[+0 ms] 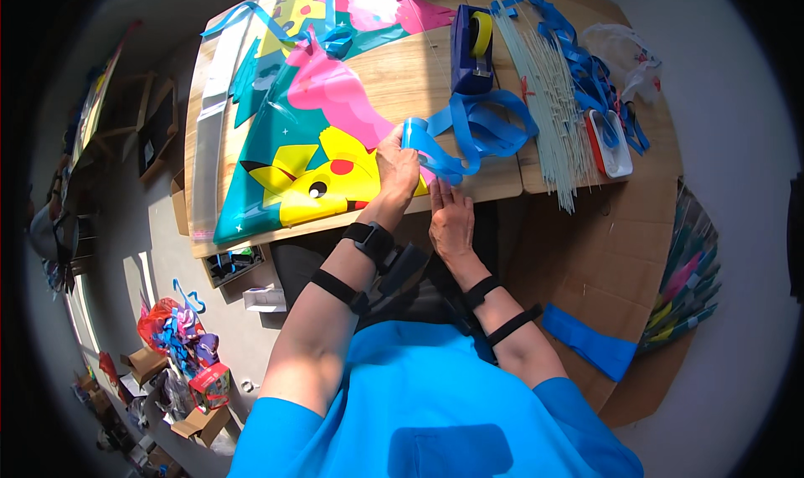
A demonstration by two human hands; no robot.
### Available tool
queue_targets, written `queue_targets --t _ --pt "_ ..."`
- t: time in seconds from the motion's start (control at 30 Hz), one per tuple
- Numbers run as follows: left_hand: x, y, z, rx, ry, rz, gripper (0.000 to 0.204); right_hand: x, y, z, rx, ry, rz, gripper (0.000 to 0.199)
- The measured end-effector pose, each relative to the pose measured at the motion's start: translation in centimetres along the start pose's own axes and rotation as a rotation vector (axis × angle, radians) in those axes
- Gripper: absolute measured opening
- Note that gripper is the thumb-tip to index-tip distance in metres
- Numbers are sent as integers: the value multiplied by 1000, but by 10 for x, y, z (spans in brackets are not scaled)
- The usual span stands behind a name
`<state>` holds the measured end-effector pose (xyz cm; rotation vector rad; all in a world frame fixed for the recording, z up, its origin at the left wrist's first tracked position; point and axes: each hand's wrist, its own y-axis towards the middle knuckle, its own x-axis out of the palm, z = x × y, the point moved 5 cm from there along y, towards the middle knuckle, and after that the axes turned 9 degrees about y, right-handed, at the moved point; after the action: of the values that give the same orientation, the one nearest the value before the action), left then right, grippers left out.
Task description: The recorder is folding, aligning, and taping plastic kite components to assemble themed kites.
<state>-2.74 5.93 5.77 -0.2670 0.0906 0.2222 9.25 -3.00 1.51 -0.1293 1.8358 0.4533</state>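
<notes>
A teal, pink and yellow printed plastic sheet [276, 164] with a cartoon face lies on the wooden table near its front edge. My left hand [397, 172] rests over the sheet's right end, its fingers closed on a loop of blue ribbon [414, 133]. Loose coils of this ribbon spread to the right across the wood. Just right of it, my right hand [452, 220] reaches the table edge with fingers stretched out. Its fingertips touch or nearly touch the pink corner and the ribbon; the exact contact is too small to tell.
Behind the ribbon stands a dark blue tape dispenser [472, 63] with yellow tape. To the right lie a bundle of thin pale rods [544, 101], a red-and-white tray [615, 158] and a clear plastic bag [624, 51]. A cardboard sheet [578, 268] and floor boxes [201, 425] flank me.
</notes>
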Motion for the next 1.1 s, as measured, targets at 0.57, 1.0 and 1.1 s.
queue_targets --t 0.57,1.0,1.1 --pt "9 -5 -6 78 -51 -4 33 5 -8 10 58 110 -1 56" --pt "-49 -12 -49 96 -52 189 37 -10 -3 7 79 142 33 51" --pt "-63 -14 -61 88 -16 258 41 -10 -2 9 83 160 40 47"
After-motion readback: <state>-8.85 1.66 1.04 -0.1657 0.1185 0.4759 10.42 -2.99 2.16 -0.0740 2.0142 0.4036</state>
